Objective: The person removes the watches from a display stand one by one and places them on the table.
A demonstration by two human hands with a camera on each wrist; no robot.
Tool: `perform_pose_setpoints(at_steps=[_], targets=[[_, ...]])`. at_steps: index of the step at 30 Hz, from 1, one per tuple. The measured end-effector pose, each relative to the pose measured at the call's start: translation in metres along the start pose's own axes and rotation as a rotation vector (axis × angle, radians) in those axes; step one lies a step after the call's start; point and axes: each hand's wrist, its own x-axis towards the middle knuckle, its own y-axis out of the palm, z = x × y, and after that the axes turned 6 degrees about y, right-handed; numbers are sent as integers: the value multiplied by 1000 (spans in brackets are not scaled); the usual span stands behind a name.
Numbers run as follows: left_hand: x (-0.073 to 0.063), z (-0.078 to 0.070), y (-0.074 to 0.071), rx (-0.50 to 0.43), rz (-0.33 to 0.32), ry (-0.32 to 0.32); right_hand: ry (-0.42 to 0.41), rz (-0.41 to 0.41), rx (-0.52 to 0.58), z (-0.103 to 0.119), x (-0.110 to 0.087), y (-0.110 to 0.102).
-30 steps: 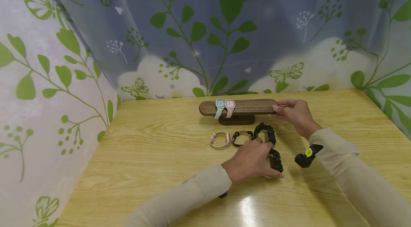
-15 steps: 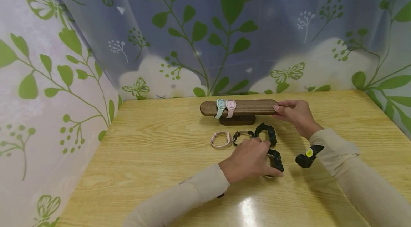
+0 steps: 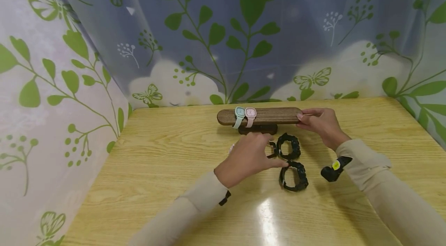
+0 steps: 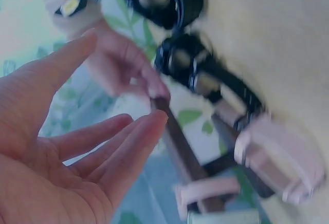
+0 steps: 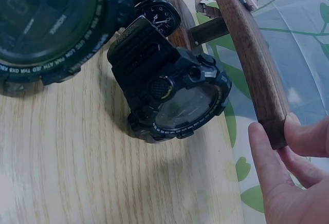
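Note:
My right hand pinches the right end of a brown wooden watch stand between thumb and fingers. Over the stand's bar hang a mint watch and a pink watch, side by side. My left hand hovers over the row of watches, fingers spread and holding nothing. Beneath it, a smaller black watch is partly covered. A second pink watch, mostly hidden in the head view, shows in the left wrist view. Two chunky black watches stand to the right, the upper one behind the lower one.
The light wooden table carries everything. Behind it hangs a blue-and-white curtain with green leaves and butterflies. A similar patterned cloth borders the left side.
My left hand has left the lower chunky black watch and moved left and away from me, over the smaller watches. My right hand keeps its hold on the stand.

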Motion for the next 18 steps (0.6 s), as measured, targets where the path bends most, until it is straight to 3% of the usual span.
perform_pose_setpoints(at_steps=[11, 18], targets=[[-7, 42, -34, 29, -163, -69, 11, 0, 3, 0, 0, -1], [-3, 72, -41, -25, -190, -163, 18, -3, 9, 0, 1, 0]])
